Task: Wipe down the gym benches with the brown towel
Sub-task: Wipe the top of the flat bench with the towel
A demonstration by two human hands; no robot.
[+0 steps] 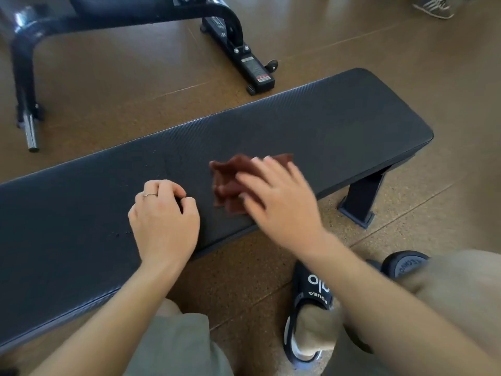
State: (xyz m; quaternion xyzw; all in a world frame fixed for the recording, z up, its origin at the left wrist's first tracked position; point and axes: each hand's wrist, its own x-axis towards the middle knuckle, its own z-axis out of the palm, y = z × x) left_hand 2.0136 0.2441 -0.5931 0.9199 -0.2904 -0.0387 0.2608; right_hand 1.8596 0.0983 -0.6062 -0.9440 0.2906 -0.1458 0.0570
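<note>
A long black padded gym bench (325, 123) runs across the view from lower left to upper right. The brown towel (230, 177) lies crumpled on its pad near the front edge. My right hand (279, 202) presses flat on the towel with fingers spread, blurred by motion. My left hand (165, 215) rests on the pad to the left of the towel, fingers curled with nothing in them. A few small droplets (122, 234) dot the pad left of that hand.
A second black bench frame (235, 42) with a steel peg (29, 134) stands on the brown cork floor behind. My black shoe (309, 308) and a dumbbell (406, 264) sit on the floor at the lower right. Another person's shoe (433, 6) shows at the top right.
</note>
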